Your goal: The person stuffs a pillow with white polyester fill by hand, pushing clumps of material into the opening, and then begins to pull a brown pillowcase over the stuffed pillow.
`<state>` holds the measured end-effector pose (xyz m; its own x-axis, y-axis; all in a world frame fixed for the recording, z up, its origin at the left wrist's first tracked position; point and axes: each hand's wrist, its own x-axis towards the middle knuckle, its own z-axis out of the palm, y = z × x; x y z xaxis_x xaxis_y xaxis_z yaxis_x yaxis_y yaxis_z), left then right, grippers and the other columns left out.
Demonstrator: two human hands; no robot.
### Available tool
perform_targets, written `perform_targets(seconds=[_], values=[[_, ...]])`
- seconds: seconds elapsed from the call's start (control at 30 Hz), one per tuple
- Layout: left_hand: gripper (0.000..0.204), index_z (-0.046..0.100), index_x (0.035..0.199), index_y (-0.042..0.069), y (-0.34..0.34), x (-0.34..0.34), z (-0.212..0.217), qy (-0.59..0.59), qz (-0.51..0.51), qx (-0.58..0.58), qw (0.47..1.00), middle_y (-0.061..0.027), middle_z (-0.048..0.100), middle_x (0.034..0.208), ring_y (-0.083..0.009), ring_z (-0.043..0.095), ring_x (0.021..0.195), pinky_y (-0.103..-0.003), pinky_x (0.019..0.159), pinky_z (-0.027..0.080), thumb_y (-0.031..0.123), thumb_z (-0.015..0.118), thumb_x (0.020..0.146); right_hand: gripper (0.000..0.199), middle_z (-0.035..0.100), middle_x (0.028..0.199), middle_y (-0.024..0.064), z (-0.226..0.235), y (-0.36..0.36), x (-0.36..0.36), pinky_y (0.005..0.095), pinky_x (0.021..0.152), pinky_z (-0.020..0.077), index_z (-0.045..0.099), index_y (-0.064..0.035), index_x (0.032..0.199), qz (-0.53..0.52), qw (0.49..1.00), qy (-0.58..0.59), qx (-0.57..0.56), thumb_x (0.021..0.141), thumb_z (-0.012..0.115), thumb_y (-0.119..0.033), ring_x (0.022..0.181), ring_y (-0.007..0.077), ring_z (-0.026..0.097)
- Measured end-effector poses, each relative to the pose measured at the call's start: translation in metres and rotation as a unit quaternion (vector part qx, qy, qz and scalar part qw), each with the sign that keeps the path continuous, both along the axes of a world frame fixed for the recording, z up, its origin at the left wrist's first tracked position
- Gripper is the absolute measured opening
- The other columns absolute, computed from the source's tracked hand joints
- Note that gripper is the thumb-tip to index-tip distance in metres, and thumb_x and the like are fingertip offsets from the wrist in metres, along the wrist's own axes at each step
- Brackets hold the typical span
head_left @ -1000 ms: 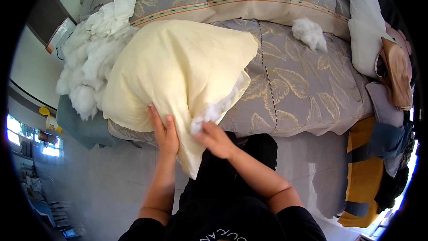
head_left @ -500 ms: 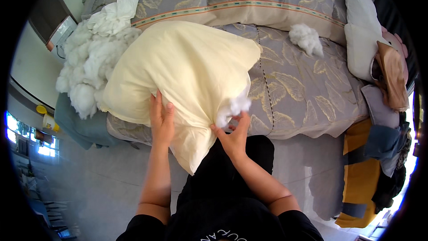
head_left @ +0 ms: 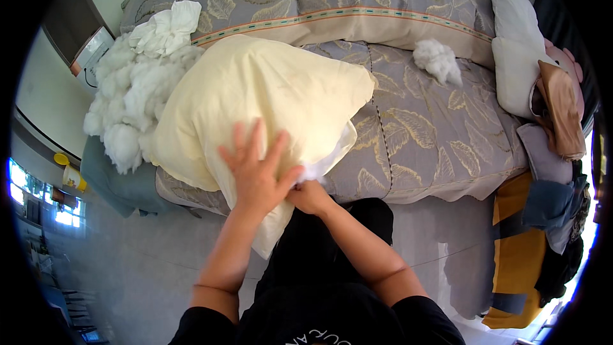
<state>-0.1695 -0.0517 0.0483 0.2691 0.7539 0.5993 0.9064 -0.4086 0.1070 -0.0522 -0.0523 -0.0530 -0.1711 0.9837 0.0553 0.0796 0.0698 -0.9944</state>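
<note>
A pale yellow pillow case [head_left: 268, 96], plump with stuffing, lies on the front edge of a bed with a grey leaf-patterned cover [head_left: 434, 134]. My left hand [head_left: 255, 172] lies flat on the case near its open end, fingers spread. My right hand [head_left: 310, 195] is at the opening, closed on a bit of white stuffing [head_left: 316, 171] that shows there. The case's loose lower corner hangs over the bed edge between my arms.
A heap of white stuffing [head_left: 131, 99] with a crumpled white cloth [head_left: 166, 29] lies at the left of the bed. A small tuft of stuffing [head_left: 437, 61] lies on the cover. White pillows [head_left: 517, 57] and piled clothes [head_left: 555, 204] are at the right.
My left hand slid right and up onto the case near the opening. My right hand carried a tuft of stuffing to the opening and is now pressed in at it.
</note>
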Motion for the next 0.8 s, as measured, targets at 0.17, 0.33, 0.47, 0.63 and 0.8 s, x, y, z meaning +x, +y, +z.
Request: perform_targets(seconds=[0.17,0.33,0.47,0.63,0.8], values=[[0.052,0.058,0.111,0.012,0.036,0.022,-0.008,0.044,-0.017,-0.067,0.997,-0.0078,0.051,0.123,-0.0327,0.034,0.128,-0.068,0.100,0.011,0.024,0.077,0.064,0.068,0.045,0.127,0.0208,0.022,-0.024,0.038,0.0354,0.075,0.0485,0.042,-0.0031,0.125,-0.212,0.974,-0.077,-0.022,0.069,0.076,-0.021,0.105,0.0256,0.054],[0.026,0.056,0.083,0.009,0.042,0.026,-0.002,0.029,-0.049,-0.041,0.998,-0.0040,0.053,0.105,-0.0282,0.046,0.110,-0.068,0.100,0.012,0.014,0.073,0.065,0.079,0.042,0.129,0.0154,0.027,0.002,0.053,0.0305,0.078,0.0488,0.030,-0.0033,0.137,-0.299,0.937,-0.105,0.148,0.073,0.075,-0.016,0.107,0.0200,0.053],[0.019,0.052,0.069,0.009,0.043,0.020,-0.002,-0.042,-0.134,-0.026,0.990,-0.0035,0.054,0.102,-0.0272,0.049,0.107,-0.068,0.099,0.014,0.012,0.071,0.067,0.046,0.059,0.103,0.0016,0.021,0.028,0.038,0.0232,0.076,0.0457,0.050,-0.0037,0.120,-0.175,0.938,0.299,0.017,0.075,0.054,0.008,0.091,0.0108,0.057],[0.020,0.050,0.068,0.008,0.048,0.014,0.017,-0.173,-0.274,0.012,0.946,-0.0044,0.056,0.112,-0.0276,0.048,0.114,-0.063,0.101,0.014,0.014,0.070,0.072,0.024,0.062,0.090,0.0063,0.025,0.033,0.023,0.0277,0.072,0.0473,0.059,-0.0009,0.100,-0.125,0.976,0.169,0.051,0.077,0.053,0.003,0.086,0.0107,0.058],[0.020,0.049,0.070,0.006,0.049,0.017,0.006,-0.116,-0.253,-0.075,0.958,-0.0071,0.060,0.112,-0.0271,0.051,0.115,-0.054,0.105,0.012,0.010,0.067,0.076,0.019,0.063,0.082,0.0052,0.003,0.028,0.007,0.0263,0.069,0.0466,0.063,-0.0004,0.092,0.113,0.952,-0.192,0.210,0.074,0.056,0.001,0.078,0.0113,0.057]])
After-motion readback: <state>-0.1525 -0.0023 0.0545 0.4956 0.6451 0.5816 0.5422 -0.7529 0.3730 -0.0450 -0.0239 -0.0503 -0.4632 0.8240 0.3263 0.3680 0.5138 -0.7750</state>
